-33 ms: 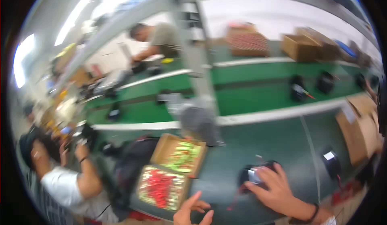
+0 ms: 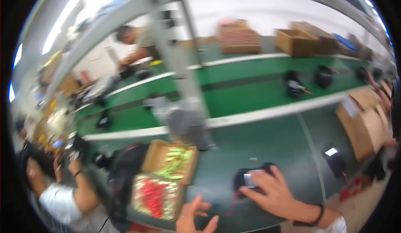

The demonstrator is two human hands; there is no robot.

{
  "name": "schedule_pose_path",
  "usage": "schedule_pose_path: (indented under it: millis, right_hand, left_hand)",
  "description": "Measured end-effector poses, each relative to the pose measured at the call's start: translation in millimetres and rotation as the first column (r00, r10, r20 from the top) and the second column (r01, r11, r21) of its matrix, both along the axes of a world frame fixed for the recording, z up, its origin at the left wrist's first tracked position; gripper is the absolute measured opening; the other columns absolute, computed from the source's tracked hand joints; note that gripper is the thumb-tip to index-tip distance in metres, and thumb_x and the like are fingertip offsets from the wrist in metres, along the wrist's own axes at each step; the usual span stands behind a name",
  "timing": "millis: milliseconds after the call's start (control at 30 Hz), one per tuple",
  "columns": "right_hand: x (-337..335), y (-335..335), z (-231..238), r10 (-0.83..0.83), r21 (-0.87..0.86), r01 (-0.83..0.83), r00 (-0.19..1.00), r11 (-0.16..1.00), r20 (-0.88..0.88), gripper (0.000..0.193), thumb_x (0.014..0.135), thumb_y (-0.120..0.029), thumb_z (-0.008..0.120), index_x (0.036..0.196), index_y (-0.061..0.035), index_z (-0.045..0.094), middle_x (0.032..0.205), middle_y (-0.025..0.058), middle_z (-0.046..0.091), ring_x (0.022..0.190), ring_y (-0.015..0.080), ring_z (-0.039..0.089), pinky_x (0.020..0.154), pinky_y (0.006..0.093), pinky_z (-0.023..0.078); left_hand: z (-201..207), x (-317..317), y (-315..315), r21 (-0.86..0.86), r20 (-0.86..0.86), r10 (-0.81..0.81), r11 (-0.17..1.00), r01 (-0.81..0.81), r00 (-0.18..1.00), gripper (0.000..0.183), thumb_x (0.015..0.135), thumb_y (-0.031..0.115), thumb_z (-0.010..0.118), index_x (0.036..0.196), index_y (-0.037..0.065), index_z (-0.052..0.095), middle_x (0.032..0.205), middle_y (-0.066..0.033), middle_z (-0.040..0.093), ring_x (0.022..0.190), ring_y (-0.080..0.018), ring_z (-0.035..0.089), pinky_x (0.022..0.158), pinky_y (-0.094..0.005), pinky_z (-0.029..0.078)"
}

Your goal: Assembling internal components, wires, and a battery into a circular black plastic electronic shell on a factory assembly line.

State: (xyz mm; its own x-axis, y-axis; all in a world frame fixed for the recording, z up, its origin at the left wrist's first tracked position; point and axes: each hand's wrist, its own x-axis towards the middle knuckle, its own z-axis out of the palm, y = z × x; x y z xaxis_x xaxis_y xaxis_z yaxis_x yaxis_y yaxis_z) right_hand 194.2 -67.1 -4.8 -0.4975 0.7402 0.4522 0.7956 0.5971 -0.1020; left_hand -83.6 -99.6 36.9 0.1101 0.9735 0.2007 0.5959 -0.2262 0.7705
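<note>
My right hand (image 2: pixel 273 195) lies over a rounded black device (image 2: pixel 239 182) on the dark green bench, its thumb and fingers spread around the top. A small pale patch shows beside the fingers, and a thin red wire trails toward the near edge. Much of the device is hidden under the hand. At the lower middle, my left hand (image 2: pixel 193 218) is open, fingers apart and nothing in them. Left of it sits a box of red and pale small parts (image 2: pixel 154 197), next to a cardboard box of yellow-green parts (image 2: pixel 173 161).
Another black device (image 2: pixel 335 162) with a red wire lies at right, near a cardboard carton (image 2: pixel 363 120). A grey plastic bag (image 2: pixel 188 126) hangs by a metal post. Beyond runs a green conveyor (image 2: pixel 246 89) carrying black devices. Co-workers sit left and across; another's hands show far right.
The whole view has swung slightly, so the scene sits further left in the picture. Both hands keep nearly the same pose, the right one still on the black device.
</note>
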Motion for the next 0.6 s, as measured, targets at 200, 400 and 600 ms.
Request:
schedule_pose_path:
  millis: [200, 400, 600]
  right_hand:
    - [25.2, -3.3, -9.0, -0.042, -0.002, 0.042, 0.993, 0.999, -0.107, 0.065, 0.086, -0.017, 0.073, 0.149, -0.0246, 0.06, 0.153, 0.0195, 0.051, 0.142, 0.0379, 0.051, 0.118, 0.0613, 0.039]
    - [48.8, -21.5, -13.8, -0.028, -0.125, -0.033, 0.89, 0.992, -0.455, 0.086, 0.082, -0.019, 0.086, 0.158, -0.0147, 0.046, 0.158, 0.0208, 0.04, 0.147, 0.0411, 0.041, 0.121, 0.0598, 0.036]
    - [76.3, -35.6, 3.1, -0.154, -0.042, 0.162, 0.78, 0.986, -0.606, 0.086, 0.078, -0.018, 0.089, 0.151, -0.0042, 0.046, 0.151, 0.0215, 0.046, 0.139, 0.0397, 0.048, 0.116, 0.0509, 0.042]
  left_hand:
    - [-19.7, 60.8, 74.5, 0.027, -0.045, -0.451, 0.892, 0.452, 0.892, 0.115, 0.079, 0.019, 0.093, 0.166, 0.002, 0.02, 0.161, -0.0231, 0.032, 0.147, -0.0345, 0.043, 0.12, -0.0448, 0.04]
    - [-45.2, 101.2, 111.9, -0.159, 0.397, -0.59, 0.71, 0.686, 0.703, 0.121, 0.076, 0.02, 0.096, 0.166, 0.001, 0.017, 0.158, -0.0212, 0.04, 0.146, -0.0308, 0.044, 0.119, -0.0436, 0.041]
    - [-17.2, 137.3, 159.7, 0.114, 0.11, -0.452, 0.891, 0.44, 0.885, 0.09, 0.086, 0.024, 0.086, 0.151, -0.003, 0.03, 0.105, -0.0142, 0.067, 0.069, -0.0168, 0.067, 0.059, -0.0287, 0.055]
